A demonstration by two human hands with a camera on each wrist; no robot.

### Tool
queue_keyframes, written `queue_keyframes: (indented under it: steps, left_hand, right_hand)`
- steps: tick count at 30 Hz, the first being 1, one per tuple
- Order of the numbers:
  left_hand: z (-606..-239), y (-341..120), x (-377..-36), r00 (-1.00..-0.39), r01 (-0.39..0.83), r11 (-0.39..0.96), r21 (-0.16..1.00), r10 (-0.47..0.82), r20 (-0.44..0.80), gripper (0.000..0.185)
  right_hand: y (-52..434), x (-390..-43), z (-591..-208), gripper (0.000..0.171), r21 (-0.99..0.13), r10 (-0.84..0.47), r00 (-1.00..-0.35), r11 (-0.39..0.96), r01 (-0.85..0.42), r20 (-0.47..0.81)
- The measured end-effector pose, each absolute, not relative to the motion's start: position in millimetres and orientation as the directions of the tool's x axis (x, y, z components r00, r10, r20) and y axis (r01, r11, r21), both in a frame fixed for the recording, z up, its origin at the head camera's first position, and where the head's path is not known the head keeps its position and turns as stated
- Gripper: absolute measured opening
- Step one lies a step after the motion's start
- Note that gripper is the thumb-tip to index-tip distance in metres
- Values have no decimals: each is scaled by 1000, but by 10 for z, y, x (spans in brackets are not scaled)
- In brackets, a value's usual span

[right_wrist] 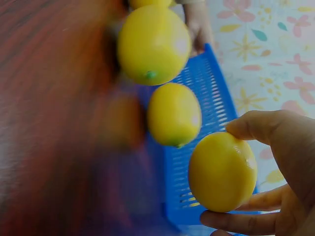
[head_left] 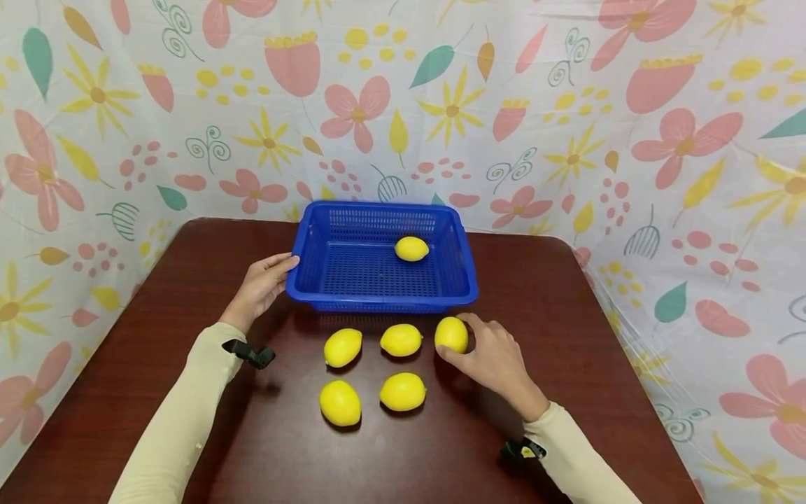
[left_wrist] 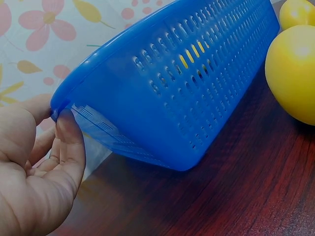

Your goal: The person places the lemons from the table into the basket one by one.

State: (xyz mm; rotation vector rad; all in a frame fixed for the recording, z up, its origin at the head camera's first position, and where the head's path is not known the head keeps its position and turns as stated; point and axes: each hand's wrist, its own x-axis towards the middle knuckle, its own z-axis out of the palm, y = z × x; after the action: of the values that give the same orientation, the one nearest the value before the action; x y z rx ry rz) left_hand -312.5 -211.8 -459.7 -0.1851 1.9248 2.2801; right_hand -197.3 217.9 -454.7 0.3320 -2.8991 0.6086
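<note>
Grip (head_left: 494,357) around lemon (head_left: 451,334) beside basket (head_left: 466,269)

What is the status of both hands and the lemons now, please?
Left hand steadies blue basket at its rim. Right hand grips lemon on table. One lemon in basket. Path clear.

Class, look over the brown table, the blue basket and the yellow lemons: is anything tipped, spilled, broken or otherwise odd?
Nothing stands out. The blue perforated plastic basket sits level on the dark brown wooden table with one yellow lemon inside. The left hand touches its rim; the right hand grips a lemon on the table.
</note>
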Motion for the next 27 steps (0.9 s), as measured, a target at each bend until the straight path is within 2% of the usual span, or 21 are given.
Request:
queue_keyframes:
  steps: [15, 19, 27]
  left_hand:
    - [-4591, -2155, -3124, -982, -188, -154, 970, 40, -184, 66]
    - [-4590, -2154, -3128, -982, -187, -151, 971, 45, -183, 68]
    - [-4612, -2123, -3130, -981, -194, -190, 962, 49, -189, 56]
  right_hand:
    - [2109, -2021, -3902, 70, -314, -302, -910, 867, -386, 284]
    - [2093, -2143, -3713, 70, -306, -344, -898, 854, -421, 276]
    - [2061, -2541, -3448, 72, -300, -417, -882, 831, -467, 219]
